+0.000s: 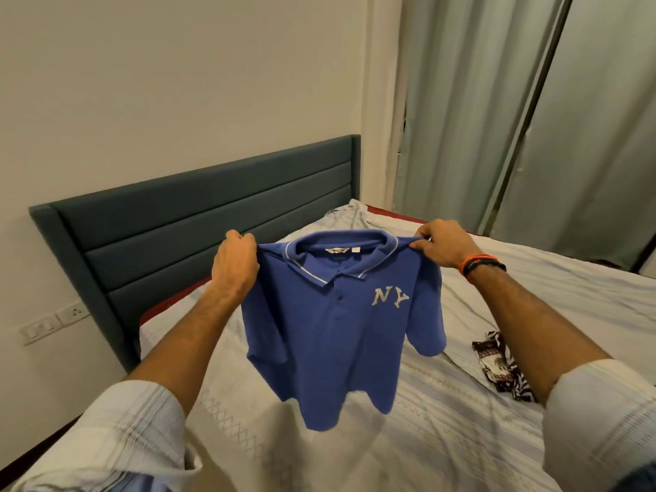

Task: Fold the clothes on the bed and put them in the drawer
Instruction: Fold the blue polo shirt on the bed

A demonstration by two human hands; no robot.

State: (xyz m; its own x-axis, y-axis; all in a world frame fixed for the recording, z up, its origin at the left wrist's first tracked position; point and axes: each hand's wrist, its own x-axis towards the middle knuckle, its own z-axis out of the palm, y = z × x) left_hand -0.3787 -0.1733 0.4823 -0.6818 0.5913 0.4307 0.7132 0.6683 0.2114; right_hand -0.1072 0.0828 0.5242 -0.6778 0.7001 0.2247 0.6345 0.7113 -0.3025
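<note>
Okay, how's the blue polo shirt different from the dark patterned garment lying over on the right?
The blue polo shirt is held up in the air by its shoulders, left hand and right hand; the dark patterned garment lies on the bed. The polo hangs spread open; the patterned one is crumpled. The polo is plain blue with NY lettering; the other is dark with white print. Neither is folded yet.

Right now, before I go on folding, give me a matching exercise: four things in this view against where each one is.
Things:
1. blue NY polo shirt
2. dark patterned garment
3. orange and black wristbands
4. white wall switch plate

Places:
A. on the right wrist
B. lying on the bed, at right
C. held up by the shoulders in the left hand and right hand
D. left of the headboard

Pairs: 1-C, 2-B, 3-A, 4-D
</note>
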